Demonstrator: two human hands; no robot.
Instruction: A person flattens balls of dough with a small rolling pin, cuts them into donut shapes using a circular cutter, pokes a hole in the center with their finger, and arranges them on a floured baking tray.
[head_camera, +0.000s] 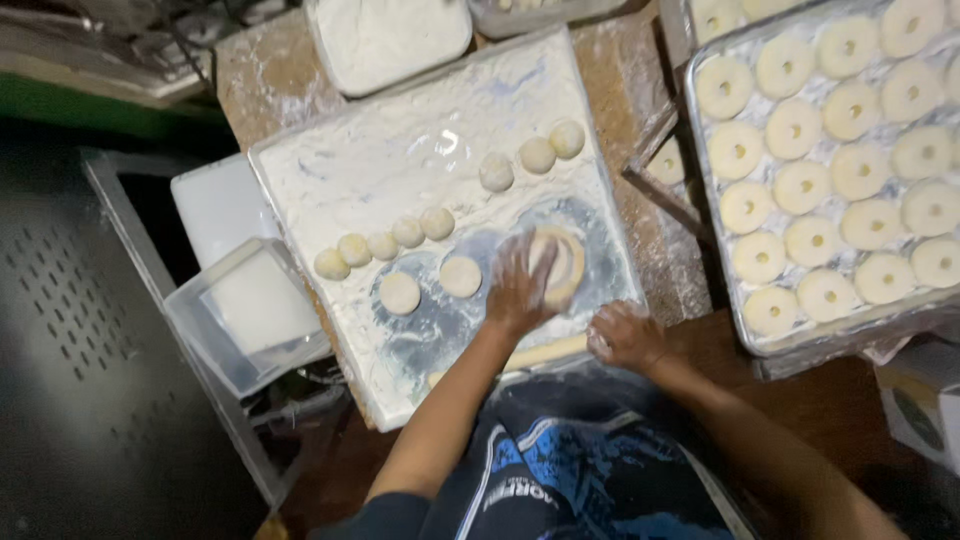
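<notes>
Floury left hand (517, 290) flattens soft, seemingly round dough (560, 265).

A white cardboard box (925, 400) sits at about four o'clock near the right edge, partly cut off by the frame, with a dark round mark on its near face. At about nine o'clock a clear, square plastic container (250, 312) holds something white. At twelve o'clock a white rectangular tub (385, 40) of flour reaches the top edge. No signs or screens show.
</notes>
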